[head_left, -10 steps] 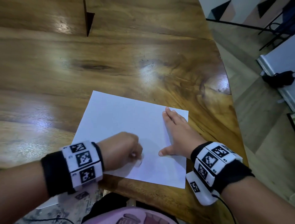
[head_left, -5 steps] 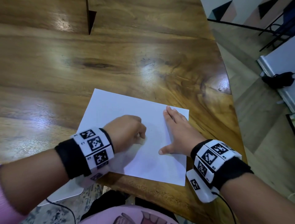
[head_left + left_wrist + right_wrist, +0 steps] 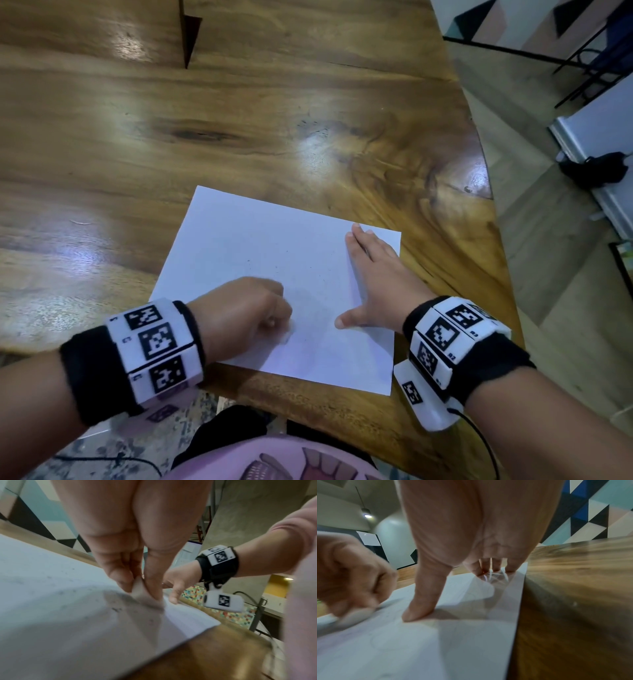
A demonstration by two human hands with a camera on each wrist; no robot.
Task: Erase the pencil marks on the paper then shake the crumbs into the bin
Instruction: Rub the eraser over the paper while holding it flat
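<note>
A white sheet of paper (image 3: 260, 260) lies on the wooden table (image 3: 239, 130) near its front edge. My left hand (image 3: 246, 311) is curled into a fist and pinches a small white eraser (image 3: 140, 588), whose tip presses on the paper (image 3: 51, 608) over a grey smudge. Dark crumbs (image 3: 116, 609) are scattered around it. My right hand (image 3: 373, 284) lies flat on the sheet's right side, fingers straight, thumb spread. In the right wrist view the thumb (image 3: 421, 601) and fingertips (image 3: 494, 568) press the paper (image 3: 436, 649). No bin shows.
The table's right edge (image 3: 493, 212) curves close beside my right hand, with floor beyond. A black object (image 3: 599, 168) lies on the floor by a white unit at the far right. A dark wedge-shaped gap (image 3: 188, 34) cuts into the tabletop at the back.
My left hand has rubbed the eraser back and forth: up the sheet half a second ago, now back down toward the near edge. The right hand has stayed pressed in place.
</note>
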